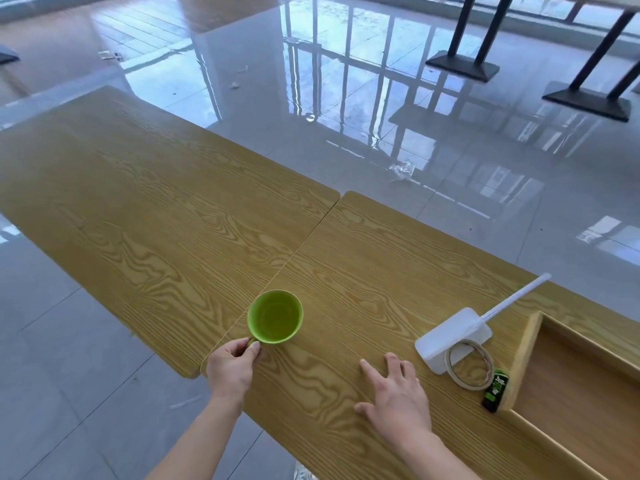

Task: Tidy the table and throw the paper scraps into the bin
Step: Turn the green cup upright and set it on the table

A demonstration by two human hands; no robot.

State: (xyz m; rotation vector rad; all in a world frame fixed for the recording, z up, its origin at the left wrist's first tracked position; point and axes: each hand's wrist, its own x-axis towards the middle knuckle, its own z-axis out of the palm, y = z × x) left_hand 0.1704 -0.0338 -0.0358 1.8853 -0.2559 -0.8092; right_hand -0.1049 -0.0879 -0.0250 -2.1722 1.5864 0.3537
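A green cup (pixel 275 316) stands upright and empty on the wooden table (pixel 156 209), near the seam between two tabletops. My left hand (pixel 232 367) pinches the cup's handle at its near side. My right hand (pixel 398 393) lies flat on the tabletop with fingers spread, holding nothing, just left of a roll of tape (pixel 469 365). No paper scraps or bin show on the table.
A white box (pixel 450 337) with a white stick (pixel 516 297) leaning from it sits by the tape. A small green and black item (pixel 496 391) lies against a wooden tray (pixel 526 344) at the right. Crumpled plastic (pixel 401 171) and small litter lie on the glossy floor; black table bases (pixel 462 65) stand far right.
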